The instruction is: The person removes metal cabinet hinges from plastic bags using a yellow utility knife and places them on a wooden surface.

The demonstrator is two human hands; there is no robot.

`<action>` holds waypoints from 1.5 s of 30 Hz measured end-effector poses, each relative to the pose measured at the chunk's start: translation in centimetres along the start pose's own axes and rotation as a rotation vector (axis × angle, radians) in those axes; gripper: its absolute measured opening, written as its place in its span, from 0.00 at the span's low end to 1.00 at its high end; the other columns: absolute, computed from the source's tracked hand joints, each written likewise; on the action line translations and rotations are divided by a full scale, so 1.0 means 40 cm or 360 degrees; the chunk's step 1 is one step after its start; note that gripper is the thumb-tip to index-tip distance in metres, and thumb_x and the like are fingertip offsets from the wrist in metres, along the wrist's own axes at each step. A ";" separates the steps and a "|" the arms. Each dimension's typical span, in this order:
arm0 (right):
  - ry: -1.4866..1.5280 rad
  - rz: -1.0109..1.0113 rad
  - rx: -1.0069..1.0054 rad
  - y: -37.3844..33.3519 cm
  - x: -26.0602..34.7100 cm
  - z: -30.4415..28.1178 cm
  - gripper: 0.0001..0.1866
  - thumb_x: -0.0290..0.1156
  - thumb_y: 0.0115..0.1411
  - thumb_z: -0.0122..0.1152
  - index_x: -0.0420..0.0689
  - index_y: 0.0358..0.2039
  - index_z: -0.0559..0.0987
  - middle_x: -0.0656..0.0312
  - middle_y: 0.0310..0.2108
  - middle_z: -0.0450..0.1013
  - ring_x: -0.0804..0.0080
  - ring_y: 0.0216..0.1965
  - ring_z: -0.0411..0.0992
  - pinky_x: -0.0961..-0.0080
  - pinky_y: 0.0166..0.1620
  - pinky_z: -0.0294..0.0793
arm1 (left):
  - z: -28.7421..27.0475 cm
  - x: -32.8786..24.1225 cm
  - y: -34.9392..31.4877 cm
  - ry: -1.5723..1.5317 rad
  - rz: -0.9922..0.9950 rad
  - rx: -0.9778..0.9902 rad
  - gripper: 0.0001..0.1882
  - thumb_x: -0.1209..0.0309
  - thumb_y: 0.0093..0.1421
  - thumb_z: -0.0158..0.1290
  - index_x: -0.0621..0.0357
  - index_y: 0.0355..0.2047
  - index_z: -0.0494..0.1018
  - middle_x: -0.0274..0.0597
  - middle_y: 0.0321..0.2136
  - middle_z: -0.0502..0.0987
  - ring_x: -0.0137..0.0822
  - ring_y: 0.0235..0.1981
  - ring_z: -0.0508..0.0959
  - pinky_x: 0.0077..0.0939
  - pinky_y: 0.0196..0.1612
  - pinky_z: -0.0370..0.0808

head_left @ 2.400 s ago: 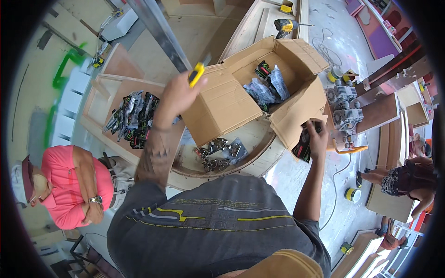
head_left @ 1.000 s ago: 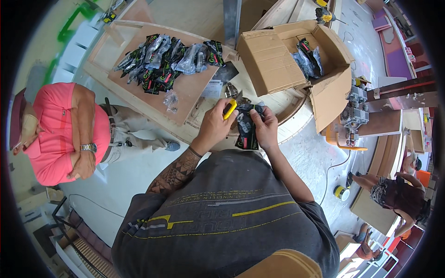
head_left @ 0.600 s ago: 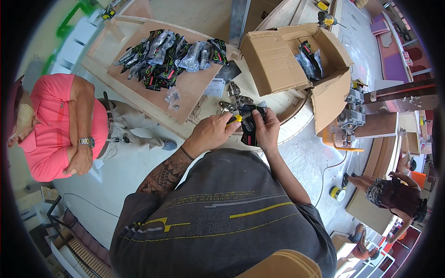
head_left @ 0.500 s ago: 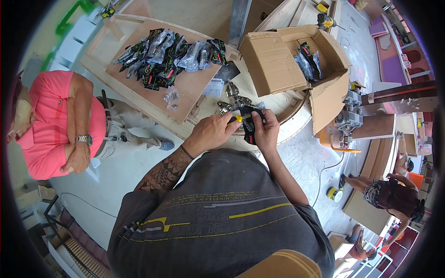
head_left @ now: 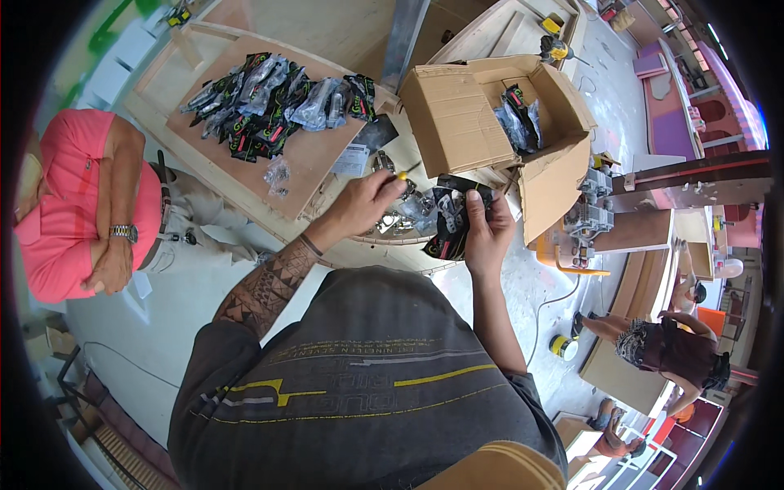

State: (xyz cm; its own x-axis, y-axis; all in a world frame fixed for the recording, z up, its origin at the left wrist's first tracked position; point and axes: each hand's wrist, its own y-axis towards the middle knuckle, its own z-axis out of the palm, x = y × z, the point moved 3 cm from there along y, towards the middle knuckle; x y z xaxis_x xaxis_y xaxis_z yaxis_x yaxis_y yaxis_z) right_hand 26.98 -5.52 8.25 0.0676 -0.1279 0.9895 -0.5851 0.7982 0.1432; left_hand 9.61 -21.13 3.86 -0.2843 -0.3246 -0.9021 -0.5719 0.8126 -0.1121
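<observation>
My right hand grips a black printed plastic packet, thumb on its face. The packet looks slit or see-through in the middle, with metal pieces showing there. In my left hand is a small yellow tool with a thin dark tip, like a cutter; its tip points away from the packet. Beneath and between my hands, shiny metal hinges and clear plastic lie on the wooden workpiece, partly hidden by my left hand. A pile of similar black packets covers a brown board at far left.
An open cardboard box with packets inside stands at far right. A printed sheet lies near the hinges. One co-worker in a pink shirt stands at left, arms folded. A drill rests beyond the box.
My left hand has drawn the yellow tool away from the packet, to the left and forward. The packet has tilted and its middle now shows metal pieces. The whole view has shifted slightly.
</observation>
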 end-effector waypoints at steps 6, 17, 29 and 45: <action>0.0334 0.0441 0.0197 0.004 -0.106 -0.009 0.08 0.31 0.74 0.62 0.41 0.38 0.81 0.70 0.32 0.79 0.88 0.30 0.70 0.84 0.35 0.71 | 0.069 -0.094 0.015 -0.0253 0.0305 -0.0112 0.18 0.57 0.68 0.61 0.62 0.41 0.77 0.42 0.30 0.81 0.33 0.31 0.80 0.32 0.37 0.76; 0.0854 0.0739 -0.0724 0.078 -0.409 -0.188 0.07 0.31 0.78 0.49 0.42 0.43 0.70 0.57 0.31 0.76 0.63 0.28 0.78 0.61 0.32 0.83 | 0.024 0.021 -0.068 -0.0161 0.0090 -0.0031 0.12 0.64 0.69 0.58 0.61 0.39 0.75 0.45 0.28 0.78 0.42 0.30 0.80 0.37 0.38 0.76; 0.0813 0.0451 -0.0041 0.076 -0.278 -0.051 0.08 0.33 0.77 0.55 0.43 0.42 0.78 0.65 0.35 0.81 0.78 0.33 0.78 0.78 0.40 0.80 | 0.049 -0.056 0.008 -0.0030 0.0465 -0.0135 0.16 0.64 0.66 0.61 0.63 0.48 0.80 0.52 0.35 0.83 0.46 0.37 0.85 0.38 0.41 0.79; 0.0913 0.0710 -0.0243 0.026 -0.405 -0.057 0.12 0.38 0.80 0.47 0.44 0.46 0.75 0.59 0.38 0.81 0.69 0.38 0.81 0.70 0.43 0.83 | 0.086 0.128 0.068 -0.0427 -0.0135 -0.0505 0.16 0.61 0.68 0.61 0.65 0.41 0.80 0.44 0.29 0.82 0.36 0.32 0.82 0.34 0.39 0.77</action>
State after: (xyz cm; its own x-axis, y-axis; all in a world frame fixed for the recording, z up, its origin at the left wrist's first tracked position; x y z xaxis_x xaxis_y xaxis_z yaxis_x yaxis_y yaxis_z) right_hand 27.12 -1.30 -7.57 0.2859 0.5219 0.8036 -0.5397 0.7807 -0.3151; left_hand 9.23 -18.93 -2.49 -0.0396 -0.2123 -0.9764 -0.8051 0.5856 -0.0946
